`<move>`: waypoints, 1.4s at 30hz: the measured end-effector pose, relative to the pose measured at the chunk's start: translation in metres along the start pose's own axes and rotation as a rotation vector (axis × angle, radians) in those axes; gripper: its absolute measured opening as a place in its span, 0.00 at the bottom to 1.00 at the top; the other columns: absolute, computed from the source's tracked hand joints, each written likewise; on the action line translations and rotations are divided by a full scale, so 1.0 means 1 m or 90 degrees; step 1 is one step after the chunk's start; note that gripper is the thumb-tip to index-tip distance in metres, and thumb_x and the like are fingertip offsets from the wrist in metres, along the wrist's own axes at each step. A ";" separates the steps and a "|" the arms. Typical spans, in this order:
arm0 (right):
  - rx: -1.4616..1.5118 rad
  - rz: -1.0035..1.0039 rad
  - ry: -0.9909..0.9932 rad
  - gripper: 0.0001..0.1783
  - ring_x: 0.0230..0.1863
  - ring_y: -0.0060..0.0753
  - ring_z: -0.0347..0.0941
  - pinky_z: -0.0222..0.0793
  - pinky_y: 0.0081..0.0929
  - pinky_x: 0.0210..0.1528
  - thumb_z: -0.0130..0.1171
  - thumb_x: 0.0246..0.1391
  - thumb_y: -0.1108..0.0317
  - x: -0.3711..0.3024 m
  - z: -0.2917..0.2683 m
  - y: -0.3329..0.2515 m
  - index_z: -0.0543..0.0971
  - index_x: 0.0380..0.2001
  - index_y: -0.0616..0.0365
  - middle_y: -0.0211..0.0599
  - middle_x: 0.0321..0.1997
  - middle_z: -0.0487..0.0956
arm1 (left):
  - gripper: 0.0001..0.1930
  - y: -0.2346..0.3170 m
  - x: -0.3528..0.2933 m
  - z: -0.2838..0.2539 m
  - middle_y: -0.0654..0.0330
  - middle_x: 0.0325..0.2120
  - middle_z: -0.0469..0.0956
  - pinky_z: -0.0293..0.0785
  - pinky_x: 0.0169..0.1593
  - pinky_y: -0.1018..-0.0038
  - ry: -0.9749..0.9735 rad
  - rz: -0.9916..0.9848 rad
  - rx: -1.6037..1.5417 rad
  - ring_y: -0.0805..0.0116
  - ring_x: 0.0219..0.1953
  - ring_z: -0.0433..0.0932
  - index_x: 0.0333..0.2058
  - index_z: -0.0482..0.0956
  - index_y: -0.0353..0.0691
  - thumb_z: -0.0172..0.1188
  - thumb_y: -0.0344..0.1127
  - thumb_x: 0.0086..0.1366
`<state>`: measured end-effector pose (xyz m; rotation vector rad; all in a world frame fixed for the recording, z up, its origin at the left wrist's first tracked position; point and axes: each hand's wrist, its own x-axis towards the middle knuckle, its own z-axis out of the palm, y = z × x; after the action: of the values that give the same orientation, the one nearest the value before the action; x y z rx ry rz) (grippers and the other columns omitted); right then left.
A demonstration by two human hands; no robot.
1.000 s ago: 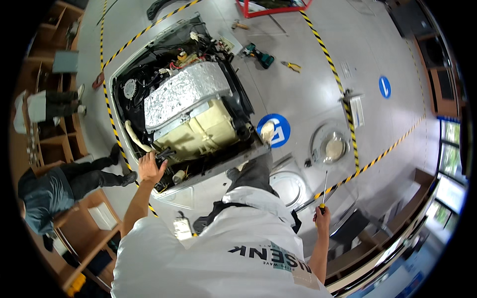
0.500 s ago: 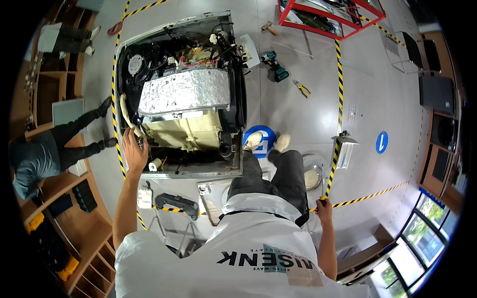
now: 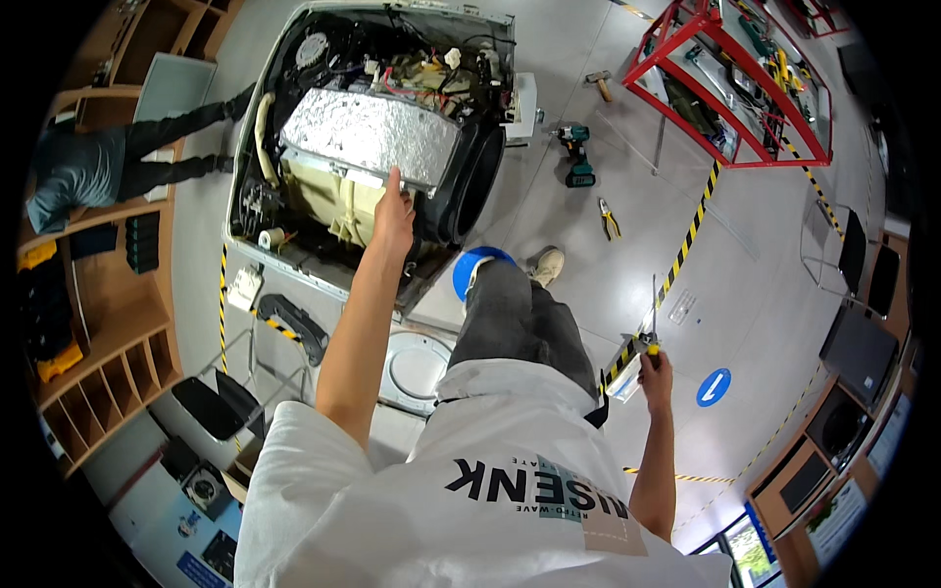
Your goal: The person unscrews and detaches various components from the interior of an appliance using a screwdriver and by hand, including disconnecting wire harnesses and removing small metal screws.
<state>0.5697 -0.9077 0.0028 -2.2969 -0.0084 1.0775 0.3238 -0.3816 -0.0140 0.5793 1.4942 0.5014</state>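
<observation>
My right hand [image 3: 657, 374] is closed around the yellow handle of a screwdriver [image 3: 654, 316], its thin shaft pointing away from me over the floor. My left hand [image 3: 394, 223] reaches over an opened household appliance [image 3: 257, 257], index finger stretched out at the lower edge of a silver foil-covered panel [image 3: 368, 132]. I cannot tell whether the fingertip touches it. Below the panel lies a cream-coloured casing [image 3: 319, 196]. A black round housing [image 3: 470, 186] sits to its right, and wires [image 3: 421, 83] with small parts fill the far side. A pale hose [image 3: 263, 137] runs along the left wall.
On the floor to the right lie a cordless drill [image 3: 576, 157], pliers [image 3: 610, 220] and a hammer [image 3: 600, 85]. A red tool rack [image 3: 720, 118] stands beyond. A white ring-shaped panel [image 3: 412, 365] is by my legs. Another person [image 3: 88, 171] stands at the left shelves.
My left hand has left the hose at the appliance's near left corner and moved right to the foil panel's edge. The right hand has come forward with the screwdriver, and the view has turned.
</observation>
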 end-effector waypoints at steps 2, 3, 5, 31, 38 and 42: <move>0.014 -0.037 -0.008 0.08 0.20 0.17 0.66 0.64 0.20 0.23 0.57 0.62 0.66 0.018 -0.014 -0.025 0.73 0.36 0.60 0.27 0.22 0.71 | 0.51 -0.003 0.012 0.012 0.46 0.66 0.57 0.48 0.70 0.57 0.014 0.003 -0.036 0.52 0.69 0.56 0.69 0.51 0.29 0.56 0.66 0.64; 0.017 -0.052 -0.020 0.07 0.20 0.16 0.65 0.64 0.19 0.23 0.57 0.62 0.67 0.025 -0.019 -0.037 0.73 0.36 0.60 0.26 0.22 0.70 | 0.51 -0.004 0.017 0.017 0.46 0.66 0.58 0.48 0.70 0.57 0.018 0.016 -0.039 0.52 0.68 0.57 0.69 0.51 0.29 0.57 0.67 0.64; 0.011 -0.042 -0.046 0.10 0.22 0.18 0.67 0.66 0.21 0.25 0.59 0.61 0.65 0.039 -0.024 -0.060 0.74 0.36 0.60 0.28 0.22 0.72 | 0.51 -0.007 0.021 0.024 0.46 0.65 0.59 0.49 0.69 0.57 0.031 0.034 -0.048 0.53 0.67 0.59 0.68 0.53 0.29 0.57 0.67 0.63; -0.209 -0.681 -0.341 0.18 0.46 0.51 0.77 0.72 0.37 0.46 0.69 0.51 0.66 0.121 0.196 -0.417 0.78 0.44 0.61 0.44 0.43 0.80 | 0.45 -0.001 -0.006 0.045 0.49 0.52 0.73 0.67 0.53 0.68 0.238 -0.026 -0.111 0.64 0.50 0.70 0.56 0.69 0.21 0.60 0.65 0.63; -0.285 -0.767 -0.471 0.17 0.57 0.58 0.71 0.68 0.41 0.57 0.69 0.52 0.63 0.145 0.272 -0.455 0.77 0.37 0.64 0.55 0.63 0.71 | 0.37 -0.013 -0.010 0.047 0.54 0.49 0.77 0.66 0.55 0.70 0.243 -0.003 -0.145 0.68 0.51 0.71 0.54 0.74 0.27 0.60 0.61 0.65; -0.308 -0.766 -0.537 0.19 0.55 0.61 0.73 0.69 0.43 0.55 0.69 0.53 0.60 0.157 0.278 -0.460 0.77 0.40 0.64 0.59 0.59 0.72 | 0.35 -0.025 -0.009 0.044 0.55 0.52 0.76 0.61 0.61 0.70 0.197 0.007 -0.173 0.68 0.55 0.69 0.56 0.71 0.27 0.59 0.57 0.68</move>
<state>0.5878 -0.3479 -0.0061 -1.4414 -1.8410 1.2486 0.3661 -0.4084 -0.0238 0.3046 1.6791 0.8157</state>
